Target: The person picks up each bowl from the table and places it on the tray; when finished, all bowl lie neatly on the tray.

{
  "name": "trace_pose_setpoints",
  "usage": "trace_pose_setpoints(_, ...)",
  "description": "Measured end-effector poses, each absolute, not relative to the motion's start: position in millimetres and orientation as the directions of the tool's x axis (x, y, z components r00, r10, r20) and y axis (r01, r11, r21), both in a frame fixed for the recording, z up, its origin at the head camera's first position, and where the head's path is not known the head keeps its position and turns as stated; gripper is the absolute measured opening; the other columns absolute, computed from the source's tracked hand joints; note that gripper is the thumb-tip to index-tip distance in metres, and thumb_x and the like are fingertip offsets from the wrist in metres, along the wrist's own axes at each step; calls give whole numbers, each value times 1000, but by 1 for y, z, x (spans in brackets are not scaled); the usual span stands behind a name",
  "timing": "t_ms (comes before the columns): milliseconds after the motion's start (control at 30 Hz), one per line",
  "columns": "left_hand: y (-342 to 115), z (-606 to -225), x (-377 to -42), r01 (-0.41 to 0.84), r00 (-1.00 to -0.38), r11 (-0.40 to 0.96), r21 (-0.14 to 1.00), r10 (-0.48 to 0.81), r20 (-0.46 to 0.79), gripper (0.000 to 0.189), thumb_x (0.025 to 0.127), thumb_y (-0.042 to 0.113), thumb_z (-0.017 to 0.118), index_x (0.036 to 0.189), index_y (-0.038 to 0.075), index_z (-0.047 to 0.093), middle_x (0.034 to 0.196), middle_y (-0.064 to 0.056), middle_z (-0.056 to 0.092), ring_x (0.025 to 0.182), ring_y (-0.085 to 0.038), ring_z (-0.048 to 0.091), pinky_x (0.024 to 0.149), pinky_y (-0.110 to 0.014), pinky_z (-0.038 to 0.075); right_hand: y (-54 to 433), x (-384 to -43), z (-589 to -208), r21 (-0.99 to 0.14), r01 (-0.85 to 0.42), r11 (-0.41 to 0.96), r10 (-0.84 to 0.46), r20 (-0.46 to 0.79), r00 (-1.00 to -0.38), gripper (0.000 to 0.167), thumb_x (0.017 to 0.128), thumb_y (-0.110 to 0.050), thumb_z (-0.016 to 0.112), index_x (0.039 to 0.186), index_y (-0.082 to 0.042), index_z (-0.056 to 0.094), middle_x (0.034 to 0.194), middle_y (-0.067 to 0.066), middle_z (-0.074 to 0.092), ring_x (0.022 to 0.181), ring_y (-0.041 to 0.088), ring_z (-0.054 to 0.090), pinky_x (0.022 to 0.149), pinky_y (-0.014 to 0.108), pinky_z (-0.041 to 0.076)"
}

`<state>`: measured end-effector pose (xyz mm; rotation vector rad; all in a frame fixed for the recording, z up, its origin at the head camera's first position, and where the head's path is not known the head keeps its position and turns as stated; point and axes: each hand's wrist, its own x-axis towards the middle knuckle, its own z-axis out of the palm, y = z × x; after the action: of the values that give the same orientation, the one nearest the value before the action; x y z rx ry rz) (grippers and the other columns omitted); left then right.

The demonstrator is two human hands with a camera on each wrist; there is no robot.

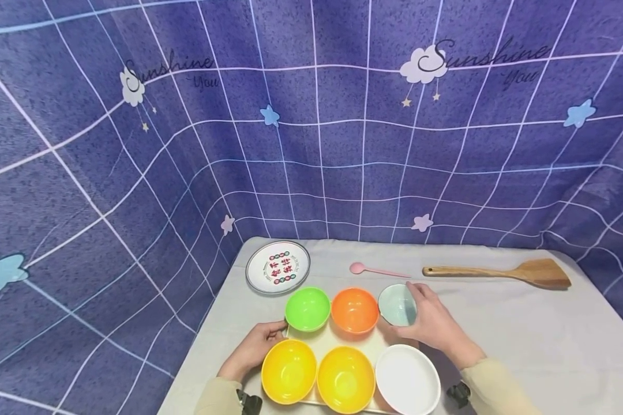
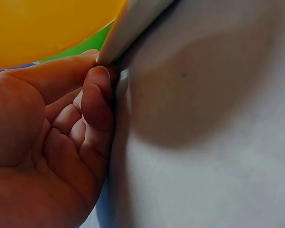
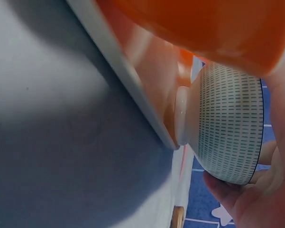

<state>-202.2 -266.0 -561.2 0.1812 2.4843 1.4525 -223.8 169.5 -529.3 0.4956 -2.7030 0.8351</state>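
A cream tray carries two rows of bowls. My left hand holds its left edge, the thumb over the rim and the fingers curled below in the left wrist view. My right hand grips a small pale bowl with green dashes by its side; its foot is at the tray's far right corner. Beside it stand an orange bowl and a green bowl. In the near row are two yellow bowls and a white-lined bowl.
Behind the tray lies a round plate with red characters. A pink spoon and a wooden spatula lie along the back of the cloth-covered table. A blue gridded curtain hangs behind and at the left.
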Motion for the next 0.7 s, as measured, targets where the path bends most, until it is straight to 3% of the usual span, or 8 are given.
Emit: trace_pose_setpoints(700, -269, -555, -198, -31, -956, 488, 872, 241, -169, 38, 102, 17, 66, 138, 9, 68, 135, -10, 68, 138, -44, 49, 112, -67, 31, 163, -217, -538, -508, -404, 760, -279, 306, -910, 127, 62, -64, 94, 151, 11, 41, 139, 30, 52, 126, 46, 54, 104, 60, 46)
